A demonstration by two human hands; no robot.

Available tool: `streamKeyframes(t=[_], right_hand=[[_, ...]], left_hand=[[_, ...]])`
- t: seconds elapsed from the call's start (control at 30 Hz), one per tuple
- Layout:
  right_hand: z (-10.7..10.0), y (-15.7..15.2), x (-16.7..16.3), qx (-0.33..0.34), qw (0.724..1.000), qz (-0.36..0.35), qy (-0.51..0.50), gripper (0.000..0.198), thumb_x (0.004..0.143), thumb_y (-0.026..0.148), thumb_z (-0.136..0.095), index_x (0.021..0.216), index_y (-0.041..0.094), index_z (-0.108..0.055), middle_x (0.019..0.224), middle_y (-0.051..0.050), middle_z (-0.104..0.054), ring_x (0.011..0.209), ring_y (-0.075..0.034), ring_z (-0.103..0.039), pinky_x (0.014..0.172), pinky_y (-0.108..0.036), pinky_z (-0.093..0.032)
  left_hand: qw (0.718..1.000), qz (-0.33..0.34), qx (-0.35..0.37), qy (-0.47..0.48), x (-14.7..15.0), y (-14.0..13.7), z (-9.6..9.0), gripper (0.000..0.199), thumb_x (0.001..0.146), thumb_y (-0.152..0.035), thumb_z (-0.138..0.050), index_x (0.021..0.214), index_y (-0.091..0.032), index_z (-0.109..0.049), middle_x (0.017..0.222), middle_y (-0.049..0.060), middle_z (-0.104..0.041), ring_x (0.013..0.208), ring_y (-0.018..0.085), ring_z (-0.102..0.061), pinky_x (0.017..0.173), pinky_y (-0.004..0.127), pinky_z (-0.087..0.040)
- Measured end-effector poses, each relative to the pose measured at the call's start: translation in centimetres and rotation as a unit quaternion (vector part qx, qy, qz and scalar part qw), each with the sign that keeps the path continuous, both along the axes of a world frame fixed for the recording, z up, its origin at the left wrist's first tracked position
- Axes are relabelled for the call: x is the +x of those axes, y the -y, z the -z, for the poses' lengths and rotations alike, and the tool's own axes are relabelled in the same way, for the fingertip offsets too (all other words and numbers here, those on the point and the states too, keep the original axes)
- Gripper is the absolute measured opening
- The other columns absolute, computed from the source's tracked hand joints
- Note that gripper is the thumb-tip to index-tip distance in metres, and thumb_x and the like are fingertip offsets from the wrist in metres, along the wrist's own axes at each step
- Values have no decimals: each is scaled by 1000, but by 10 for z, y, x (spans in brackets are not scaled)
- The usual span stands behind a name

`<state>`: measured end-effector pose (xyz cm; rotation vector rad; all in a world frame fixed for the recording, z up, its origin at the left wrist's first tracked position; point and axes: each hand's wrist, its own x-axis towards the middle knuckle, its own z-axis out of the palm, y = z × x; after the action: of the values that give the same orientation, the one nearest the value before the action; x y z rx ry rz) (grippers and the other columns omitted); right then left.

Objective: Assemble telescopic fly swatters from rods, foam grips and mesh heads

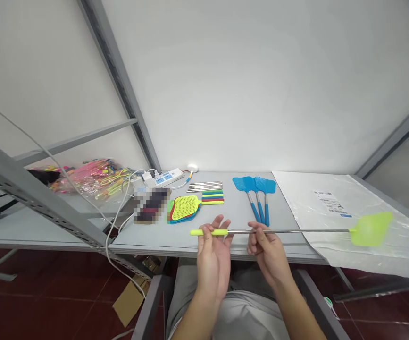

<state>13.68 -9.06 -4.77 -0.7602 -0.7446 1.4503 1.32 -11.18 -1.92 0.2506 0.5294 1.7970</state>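
On the near side of the blue flyswatters (260, 185), a person holds a lime-yellow flyswatter (292, 231) crosswise, both bare hands engaged: the left hand (214, 257), palm turned up, grips the lime handle (220, 232) between thumb and fingers, while the right hand (268, 250) pinches the slim metal shaft (324, 231) just short of the blue handle ends. Most of the shaft reaches unsupported past that pinch, so a loosened grip could let the far end dip or swing. Right of the blue flyswatters, the blurred blade (371, 231) appears over white plastic packaging (363, 200), contact impossible to judge; loose film might snag its edge if the tool were turned low. A push away from the body could scatter the blue flyswatters themselves. Left of them lies a stack of perforated flyswatters (185, 208), lime uppermost, which the held handle's butt could nudge askew if it slid outward. Behind that stack, also left of the blue set, a row of bare metal rods (204, 187) looks liable to roll if bumped. Farthest left and back, a white power strip (165, 178) sits among cables that a wide swing could catch.
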Motion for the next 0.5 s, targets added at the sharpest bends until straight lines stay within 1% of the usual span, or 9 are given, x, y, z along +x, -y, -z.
streamKeyframes(t=[0.07, 0.13, 0.2, 0.27, 0.33, 0.4, 0.43, 0.5], right_hand=[[-9, -3, 16, -7, 999, 29, -39, 27, 83, 42, -72, 93, 18, -67, 59, 7, -48, 50, -7, -44, 49, -21, -41], [-17, -7, 34, -10, 994, 76, -74, 25, 84, 42, -71, 87, 18, -65, 57, 8, -44, 49, -6, -41, 48, -20, -40], [-23, -12, 53, -8, 988, 124, -94, 25, 85, 42, -70, 84, 18, -64, 56, 8, -41, 47, -6, -38, 47, -19, -39], [-27, -16, 68, -6, 980, 166, -110, 23, 86, 40, -69, 82, 18, -63, 55, 9, -38, 46, -5, -34, 45, -17, -37], [-28, -18, 76, -18, 975, 178, -128, 25, 87, 42, -67, 82, 17, -64, 55, 9, -36, 46, -5, -31, 44, -17, -35], [-26, -19, 77, -37, 975, 168, -140, 31, 89, 47, -63, 84, 17, -66, 54, 9, -35, 46, -6, -31, 44, -17, -35], [-25, -18, 77, -42, 976, 164, -138, 34, 89, 50, -61, 87, 17, -67, 55, 8, -36, 47, -6, -33, 45, -18, -36], [-22, -19, 75, -36, 977, 177, -117, 38, 91, 50, -56, 94, 16, -70, 61, 6, -44, 51, -8, -39, 49, -20, -40]], left_hand=[[999, -32, 1, 16, -15, -2, -5, 20, 96, -38, -54, 86, -21, -57, 124, 6, -64, 116, 23, -62, 96, 44, -48], [997, -67, -2, 31, -34, -6, -12, 26, 101, -35, -46, 84, -20, -59, 120, 5, -68, 116, 22, -62, 100, 45, -47], [994, -100, -15, 38, -55, -10, -18, 31, 103, -32, -39, 84, -19, -60, 110, 4, -72, 113, 19, -64, 102, 45, -47], [989, -135, -37, 44, -75, -14, -24, 33, 104, -29, -37, 84, -18, -61, 98, 3, -74, 106, 18, -67, 100, 43, -49], [984, -162, -48, 57, -90, -17, -26, 33, 104, -25, -36, 83, -17, -60, 90, 2, -74, 98, 17, -70, 95, 41, -52], [981, -177, -43, 71, -100, -18, -26, 33, 104, -22, -34, 82, -16, -58, 83, 1, -73, 88, 14, -71, 91, 39, -54], [980, -179, -39, 76, -104, -18, -25, 32, 104, -21, -34, 82, -16, -57, 78, 0, -71, 82, 13, -70, 88, 38, -54], [980, -181, -30, 81, -111, -17, -23, 30, 104, -18, -34, 83, -16, -55, 66, -4, -64, 66, 9, -66, 81, 33, -55]])
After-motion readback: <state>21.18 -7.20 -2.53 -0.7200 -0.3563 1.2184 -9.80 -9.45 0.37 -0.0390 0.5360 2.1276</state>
